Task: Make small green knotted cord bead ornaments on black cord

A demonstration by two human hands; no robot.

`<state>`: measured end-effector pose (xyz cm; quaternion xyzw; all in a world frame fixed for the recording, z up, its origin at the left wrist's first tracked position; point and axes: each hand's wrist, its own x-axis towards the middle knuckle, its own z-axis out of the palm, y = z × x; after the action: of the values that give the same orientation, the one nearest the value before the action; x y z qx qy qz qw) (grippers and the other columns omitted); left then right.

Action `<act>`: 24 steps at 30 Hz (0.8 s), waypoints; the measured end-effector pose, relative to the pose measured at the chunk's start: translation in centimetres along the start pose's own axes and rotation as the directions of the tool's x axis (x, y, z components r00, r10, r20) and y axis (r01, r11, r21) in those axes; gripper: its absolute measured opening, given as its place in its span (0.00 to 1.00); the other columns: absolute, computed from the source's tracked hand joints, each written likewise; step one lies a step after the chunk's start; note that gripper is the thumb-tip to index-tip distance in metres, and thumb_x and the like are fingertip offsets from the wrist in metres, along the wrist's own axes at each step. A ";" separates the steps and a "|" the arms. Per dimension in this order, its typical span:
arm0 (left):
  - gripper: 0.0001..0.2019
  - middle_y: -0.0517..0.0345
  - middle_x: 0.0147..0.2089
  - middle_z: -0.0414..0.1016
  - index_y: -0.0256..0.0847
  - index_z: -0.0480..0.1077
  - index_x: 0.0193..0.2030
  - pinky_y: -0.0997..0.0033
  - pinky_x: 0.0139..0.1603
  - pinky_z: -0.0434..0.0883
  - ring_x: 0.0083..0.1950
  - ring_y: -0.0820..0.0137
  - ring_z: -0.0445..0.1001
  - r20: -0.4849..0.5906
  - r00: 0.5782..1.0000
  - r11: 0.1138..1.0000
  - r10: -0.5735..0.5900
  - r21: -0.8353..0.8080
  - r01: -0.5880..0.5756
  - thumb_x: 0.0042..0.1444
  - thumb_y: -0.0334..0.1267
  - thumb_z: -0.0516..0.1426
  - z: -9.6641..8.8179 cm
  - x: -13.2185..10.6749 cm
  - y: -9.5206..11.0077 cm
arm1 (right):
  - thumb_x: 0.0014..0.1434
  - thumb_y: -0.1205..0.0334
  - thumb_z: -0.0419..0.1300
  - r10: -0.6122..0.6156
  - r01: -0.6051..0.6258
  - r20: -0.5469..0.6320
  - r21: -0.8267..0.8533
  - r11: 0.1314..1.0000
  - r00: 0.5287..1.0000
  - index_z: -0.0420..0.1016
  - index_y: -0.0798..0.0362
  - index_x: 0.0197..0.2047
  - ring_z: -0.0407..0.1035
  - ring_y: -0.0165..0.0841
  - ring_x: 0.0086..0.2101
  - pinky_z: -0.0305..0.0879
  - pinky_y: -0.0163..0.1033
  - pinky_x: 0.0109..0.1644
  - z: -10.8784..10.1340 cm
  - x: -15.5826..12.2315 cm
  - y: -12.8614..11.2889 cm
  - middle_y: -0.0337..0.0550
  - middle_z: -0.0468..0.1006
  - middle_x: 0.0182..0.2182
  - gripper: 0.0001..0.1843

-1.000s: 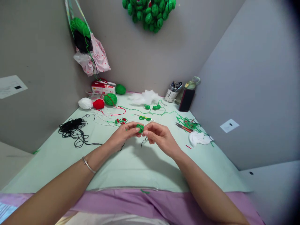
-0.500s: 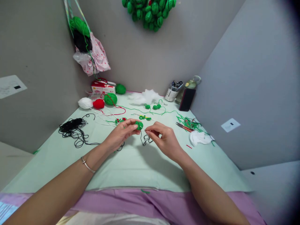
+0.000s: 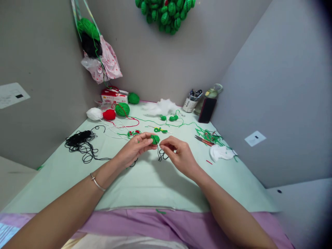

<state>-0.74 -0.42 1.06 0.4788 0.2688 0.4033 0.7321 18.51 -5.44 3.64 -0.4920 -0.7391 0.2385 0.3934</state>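
Note:
My left hand [image 3: 138, 145] grips a small green crocheted ball [image 3: 155, 139] between thumb and fingers, above the table. A strand of black yarn [image 3: 158, 152] runs over the ball and hangs down in loops beneath it. Close to the ball's right side, my right hand [image 3: 178, 152] is closed in a pinch on what looks like a thin needle, mostly hidden by the fingertips. Behind the hands lie a crochet hook with a green piece [image 3: 161, 130] and a small red and green crocheted piece [image 3: 133, 133].
A black yarn tangle [image 3: 81, 141] lies left, with white [image 3: 94, 114], red [image 3: 109, 114] and green [image 3: 122, 109] yarn balls behind. White stuffing [image 3: 160, 107] sits at the back. On the right are snips [image 3: 204, 140], green scraps [image 3: 211, 135], white cloth [image 3: 221, 152] and a phone [image 3: 207, 110].
The green ball has turned slightly and shifted a little right. My right fingertips have come slightly nearer to it, and the hanging black yarn has shifted.

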 end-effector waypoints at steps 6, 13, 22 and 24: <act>0.13 0.53 0.44 0.77 0.39 0.75 0.45 0.67 0.53 0.70 0.43 0.69 0.75 0.031 1.000 1.000 -0.005 -0.030 0.006 0.55 0.42 0.64 0.0 -0.1 -0.2 | 0.60 0.56 0.60 0.115 -0.120 0.033 0.251 0.961 0.993 0.74 0.53 0.34 0.59 0.27 0.25 0.56 0.34 0.29 0.9 0.3 0.4 0.37 0.70 0.26 0.09; 0.15 0.57 0.41 0.75 0.41 0.74 0.46 0.62 0.53 0.70 0.42 0.68 0.74 -0.077 0.993 0.991 0.085 0.113 -0.076 0.52 0.41 0.66 0.3 0.1 -0.8 | 0.57 0.55 0.62 0.249 -0.247 0.041 0.347 0.905 0.968 0.70 0.53 0.35 0.65 0.29 0.24 0.63 0.35 0.30 1.5 0.8 1.0 0.36 0.70 0.23 0.10; 0.12 0.56 0.41 0.76 0.40 0.73 0.42 0.66 0.48 0.67 0.44 0.67 0.73 -0.052 0.969 0.904 0.240 0.376 -0.204 0.51 0.40 0.64 0.4 0.1 -1.5 | 0.66 0.60 0.53 -0.061 0.056 -0.017 -0.192 0.980 0.998 0.69 0.50 0.36 0.67 0.30 0.27 0.61 0.36 0.33 1.9 0.0 0.8 0.40 0.74 0.29 0.07; 0.12 0.56 0.41 0.75 0.39 0.73 0.42 0.67 0.48 0.67 0.43 0.67 0.73 -0.039 0.975 0.900 0.219 0.395 -0.187 0.52 0.39 0.64 0.5 0.1 -1.5 | 0.65 0.60 0.55 -0.097 0.087 -0.057 -0.157 0.984 0.994 0.70 0.51 0.34 0.68 0.30 0.28 0.62 0.36 0.32 1.8 0.1 0.4 0.42 0.74 0.31 0.08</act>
<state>0.23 -0.92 -0.17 0.6228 0.3220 0.4354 0.5647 17.25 -5.16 2.39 -0.4937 -0.7643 0.1459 0.3883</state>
